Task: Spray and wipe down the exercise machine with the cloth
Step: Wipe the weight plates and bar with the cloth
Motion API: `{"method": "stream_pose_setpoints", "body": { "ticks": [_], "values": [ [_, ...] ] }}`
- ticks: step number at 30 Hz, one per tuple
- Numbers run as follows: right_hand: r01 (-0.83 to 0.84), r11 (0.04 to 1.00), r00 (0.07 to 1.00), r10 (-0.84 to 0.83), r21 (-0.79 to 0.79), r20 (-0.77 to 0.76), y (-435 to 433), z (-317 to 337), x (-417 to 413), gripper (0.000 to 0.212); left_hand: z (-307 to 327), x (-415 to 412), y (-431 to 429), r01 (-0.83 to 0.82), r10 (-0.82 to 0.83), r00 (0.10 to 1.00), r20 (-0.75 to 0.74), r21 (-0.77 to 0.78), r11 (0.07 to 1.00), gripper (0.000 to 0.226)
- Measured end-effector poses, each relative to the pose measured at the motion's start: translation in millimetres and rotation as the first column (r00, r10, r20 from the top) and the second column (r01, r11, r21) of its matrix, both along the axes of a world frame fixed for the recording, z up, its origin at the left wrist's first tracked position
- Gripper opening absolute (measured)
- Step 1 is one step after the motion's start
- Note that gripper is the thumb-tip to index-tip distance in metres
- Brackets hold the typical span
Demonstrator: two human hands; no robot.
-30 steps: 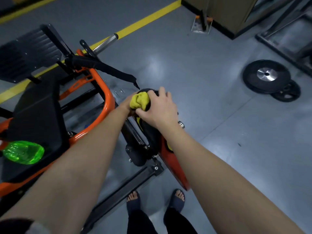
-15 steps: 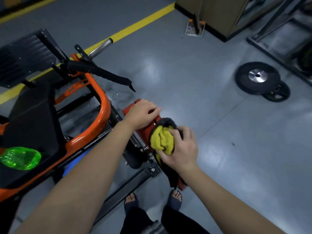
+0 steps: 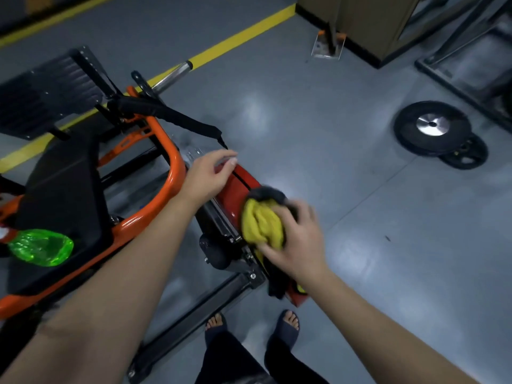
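Far L, 8 o'clock: green spray bottle (image 3: 41, 246), crinkly translucent plastic, lay on its side on the exercise machine's (image 3: 219, 221) matte black seat pad (image 3: 63, 189). Untouched, so spraying wasn't the step in hand. Glossy orange tube frame (image 3: 171, 173) curved round the pad. L hand (image 3: 207, 176) sat at the upper end of the red painted arm (image 3: 235, 189), fingers loose and fairly straight, pointing to 1 o'clock: steadying, not clamping. At 4 o'clock from it, R hand (image 3: 299, 239) had its fingers curled round the bunched cloth (image 3: 261, 224), fuzzy yellow w/ dark backing, pressed on the arm's mid-section. Wipe step, prob. midway. Next, I'd reckon: drag cloth toward 5 o'clock, firm pressure. Far R, 2 o'clock: round black weight plates (image 3: 432, 128) flat on the smooth grey floor (image 3: 332, 162).
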State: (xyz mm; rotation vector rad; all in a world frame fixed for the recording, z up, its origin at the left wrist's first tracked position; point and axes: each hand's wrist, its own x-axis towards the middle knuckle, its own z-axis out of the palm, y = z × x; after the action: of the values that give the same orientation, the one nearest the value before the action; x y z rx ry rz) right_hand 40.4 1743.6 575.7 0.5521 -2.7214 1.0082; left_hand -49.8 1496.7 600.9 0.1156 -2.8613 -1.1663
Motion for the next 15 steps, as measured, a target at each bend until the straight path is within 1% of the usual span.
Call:
{"method": "stream_pose_setpoints", "body": {
  "ticks": [2,3,5,7,8,9,11,12,15],
  "values": [
    [0.072,0.997,0.997,-0.073,-0.029,-0.029,35.9,-27.5,39.0,0.067,3.1,7.8,14.3,0.056,-0.056,0.998,0.005,0.030,0.998,0.030],
    [0.110,0.993,0.993,-0.112,-0.031,-0.046,40.1,-36.4,43.4,0.067,3.2,10.5,16.5,0.092,-0.092,0.996,0.012,0.015,0.996,0.032],
    [0.189,0.982,0.975,-0.189,-0.016,-0.121,25.2,-39.3,32.4,0.062,-1.2,16.7,14.1,0.173,-0.170,0.983,0.066,-0.044,0.984,0.039],
    [0.216,0.976,0.960,-0.213,-0.002,-0.182,-0.3,-27.4,14.1,0.057,-6.1,23.9,11.3,0.209,-0.201,0.975,0.093,-0.089,0.974,0.045],
    [0.213,0.977,0.962,-0.209,0.006,-0.179,-11.2,-20.5,6.5,0.055,-8.5,26.6,9.4,0.184,-0.179,0.981,0.078,-0.066,0.981,0.044],
    [0.211,0.977,0.967,-0.205,0.020,-0.152,-19.6,-13.4,1.6,0.055,-8.1,29.0,7.6,0.132,-0.132,0.990,0.049,-0.001,0.991,0.041],
    [0.226,0.972,0.973,-0.222,0.070,-0.064,-35.4,-0.9,-6.8,0.057,-5.0,31.7,3.8,-0.014,0.015,1.000,-0.002,0.148,0.989,0.033],
    [0.237,0.965,0.971,-0.237,0.112,-0.015,-45.4,5.7,-13.5,0.058,-4.1,31.5,1.5,-0.084,0.089,0.996,-0.015,0.184,0.979,0.030],
    [0.227,0.943,0.962,-0.256,0.242,0.097,-86.4,25.1,-49.0,0.060,-1.7,26.3,0.7,-0.205,0.208,0.978,0.005,0.197,0.959,0.027]
  ]
}}
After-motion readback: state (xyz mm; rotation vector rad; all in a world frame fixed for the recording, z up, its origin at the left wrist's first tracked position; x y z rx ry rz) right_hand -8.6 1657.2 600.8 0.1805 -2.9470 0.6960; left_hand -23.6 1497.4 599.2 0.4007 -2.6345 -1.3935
